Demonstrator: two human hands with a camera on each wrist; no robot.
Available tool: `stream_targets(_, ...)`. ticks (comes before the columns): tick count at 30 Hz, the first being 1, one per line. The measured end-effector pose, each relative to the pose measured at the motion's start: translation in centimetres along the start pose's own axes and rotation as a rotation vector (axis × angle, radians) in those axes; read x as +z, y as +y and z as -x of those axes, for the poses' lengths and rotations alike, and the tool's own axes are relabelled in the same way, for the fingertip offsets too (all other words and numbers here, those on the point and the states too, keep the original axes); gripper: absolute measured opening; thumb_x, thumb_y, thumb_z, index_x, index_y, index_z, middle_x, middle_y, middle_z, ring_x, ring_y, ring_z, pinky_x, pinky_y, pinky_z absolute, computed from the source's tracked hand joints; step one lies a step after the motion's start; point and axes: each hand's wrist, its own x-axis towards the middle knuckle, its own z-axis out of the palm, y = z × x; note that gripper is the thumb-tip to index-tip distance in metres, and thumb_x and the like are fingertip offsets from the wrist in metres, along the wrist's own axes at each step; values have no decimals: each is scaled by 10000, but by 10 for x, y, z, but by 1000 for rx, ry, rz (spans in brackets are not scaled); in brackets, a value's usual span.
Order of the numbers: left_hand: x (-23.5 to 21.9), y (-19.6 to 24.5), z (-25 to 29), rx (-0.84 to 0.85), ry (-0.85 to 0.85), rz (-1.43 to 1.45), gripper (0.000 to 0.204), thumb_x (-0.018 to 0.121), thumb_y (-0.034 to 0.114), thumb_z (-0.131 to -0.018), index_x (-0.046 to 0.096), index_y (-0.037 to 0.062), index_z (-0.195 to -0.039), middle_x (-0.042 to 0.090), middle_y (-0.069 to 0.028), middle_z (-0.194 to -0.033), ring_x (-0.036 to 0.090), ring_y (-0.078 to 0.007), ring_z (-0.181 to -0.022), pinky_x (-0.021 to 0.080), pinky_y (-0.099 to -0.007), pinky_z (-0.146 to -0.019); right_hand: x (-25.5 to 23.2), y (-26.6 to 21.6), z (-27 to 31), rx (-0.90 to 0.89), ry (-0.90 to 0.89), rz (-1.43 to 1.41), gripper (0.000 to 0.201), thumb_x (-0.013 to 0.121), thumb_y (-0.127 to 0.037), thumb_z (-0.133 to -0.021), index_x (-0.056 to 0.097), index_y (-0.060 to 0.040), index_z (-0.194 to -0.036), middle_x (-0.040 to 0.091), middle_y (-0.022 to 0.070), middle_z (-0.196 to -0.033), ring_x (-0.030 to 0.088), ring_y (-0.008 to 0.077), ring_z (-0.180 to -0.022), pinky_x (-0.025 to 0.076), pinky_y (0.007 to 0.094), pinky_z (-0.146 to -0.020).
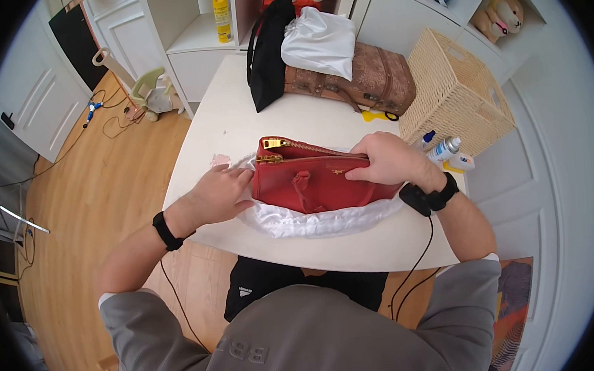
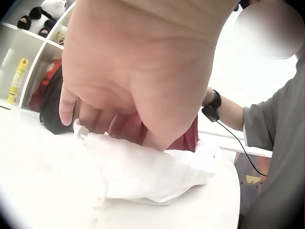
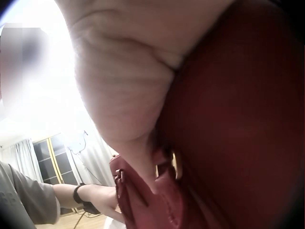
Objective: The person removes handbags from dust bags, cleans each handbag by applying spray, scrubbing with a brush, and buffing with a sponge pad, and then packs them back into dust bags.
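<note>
A red leather handbag (image 1: 290,182) with gold zipper pulls stands on the table, its lower part inside a white cloth bag (image 1: 299,223). My right hand (image 1: 387,158) grips the handbag's upper right side, thumb on the front and fingers behind. A red strap handle (image 1: 302,184) hangs down the front. At the handbag's left end, my left hand (image 1: 216,194) holds the cloth bag's edge, fingers bent, with red leather showing between thumb and fingers. Its fingertips are partly hidden by white cloth (image 2: 143,167) in the left wrist view.
Behind the handbag lie a brown patterned case (image 1: 379,78), a white pouch (image 1: 319,45) and a black bag (image 1: 269,58). To the right stand a woven basket (image 1: 426,75) and a spray can (image 1: 443,151). Yellow-handled scissors (image 1: 376,115) lie beside the case.
</note>
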Motion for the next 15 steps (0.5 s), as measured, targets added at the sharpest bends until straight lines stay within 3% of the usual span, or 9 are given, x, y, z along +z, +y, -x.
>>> stream_targets(4,28,-20,3,115,17,-89,607,706,404,-952,601,-9,-1384,666,-184,-1372,620,-328,-1318,476,-500,-1119,6,-6,5,29,20,-5,330,793,-360,-867,833,-87,-1048,759,184,-855,733,369,-830,575,438,-796)
stream_targets(6,32,-22,5,57,-1,-139,682,712,386,-933,524,38,-1489,571,-173,-1533,533,-332,-1429,409,-522,-1201,5,-6,8,13,53,-27,327,788,-359,-874,831,-84,-1044,745,184,-823,720,367,-787,564,440,-756)
stream_targets(13,27,-19,14,1,-124,-241,810,730,443,-899,470,36,-1549,474,-182,-1630,475,-323,-1494,370,-525,-1237,11,21,36,0,151,-238,315,798,-310,-882,821,-57,-1066,757,189,-853,725,321,-768,559,394,-738)
stream_targets(15,29,-18,13,6,-100,-295,750,699,458,-923,527,4,-1494,464,-172,-1635,478,-293,-1494,347,-523,-1240,11,25,46,4,185,-405,275,786,-125,-907,774,44,-1123,772,112,-864,678,134,-783,542,304,-740)
